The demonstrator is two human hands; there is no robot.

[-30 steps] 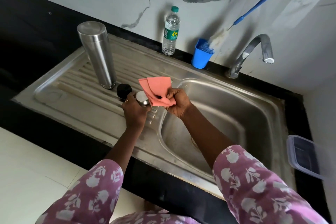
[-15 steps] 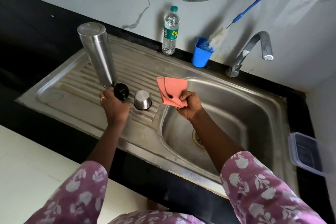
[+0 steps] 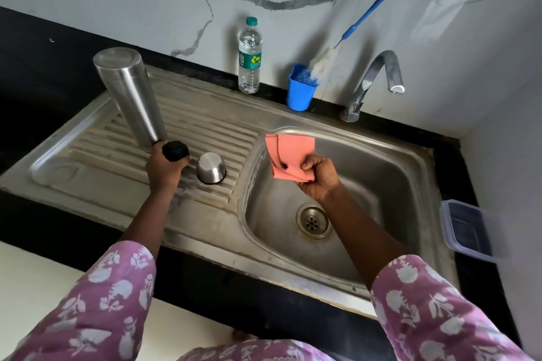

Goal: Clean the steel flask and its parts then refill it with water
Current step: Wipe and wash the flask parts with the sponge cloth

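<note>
Head view: steel flask [image 3: 129,97] stands inverted on the ribbed drainboard [image 3: 223,132], mouth down, presumably so it can drain. Left hand [image 3: 164,168] curls its fingers round the black stopper [image 3: 176,150] just beside the flask's lower end; whether the stopper is lifted or resting on the ribs cannot be told. Steel cup lid [image 3: 210,170] sits upside down just right of that hand, apart from it. Right hand [image 3: 318,174] is clamped on a folded pink cloth [image 3: 289,155], held above the sink basin [image 3: 381,184], likely ready to wipe the stopper next. Tap [image 3: 378,79] is not running. Water bottle [image 3: 250,58] and blue cup [image 3: 300,94] with bottle brush [image 3: 372,6] stand against the wall, within reach for scrubbing and refilling. Refill not yet begun.
</note>
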